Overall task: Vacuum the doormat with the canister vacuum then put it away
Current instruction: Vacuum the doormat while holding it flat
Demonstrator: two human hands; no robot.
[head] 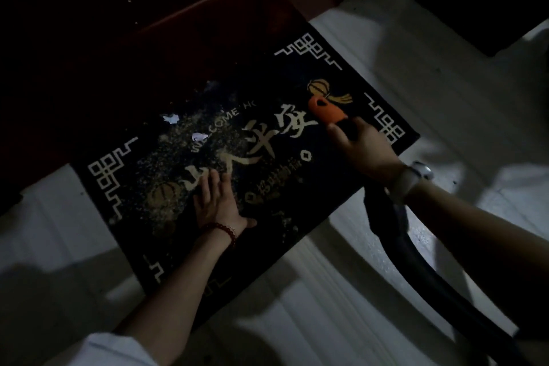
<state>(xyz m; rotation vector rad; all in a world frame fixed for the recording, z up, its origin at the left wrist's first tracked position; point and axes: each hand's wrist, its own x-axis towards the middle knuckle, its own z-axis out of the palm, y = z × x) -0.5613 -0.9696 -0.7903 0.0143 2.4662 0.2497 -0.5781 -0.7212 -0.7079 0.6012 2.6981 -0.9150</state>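
A black doormat [297,89] with pale corner patterns and gold lettering lies on the light floor, slanted across the head view. Fine crumbs and small white paper scraps [199,137] are strewn over its left half. My left hand [217,202] presses flat on the mat near its middle, fingers straight. My right hand [365,148] grips the orange vacuum nozzle [325,111], whose tip rests on the mat's right part. A dark hose [430,270] runs from that hand down toward the lower right.
A dark red wooden door or threshold [208,9] borders the mat's far edge. Pale floor [326,306] surrounds the mat on the near and right sides. A dark block [490,3] sits at the upper right. The scene is dim.
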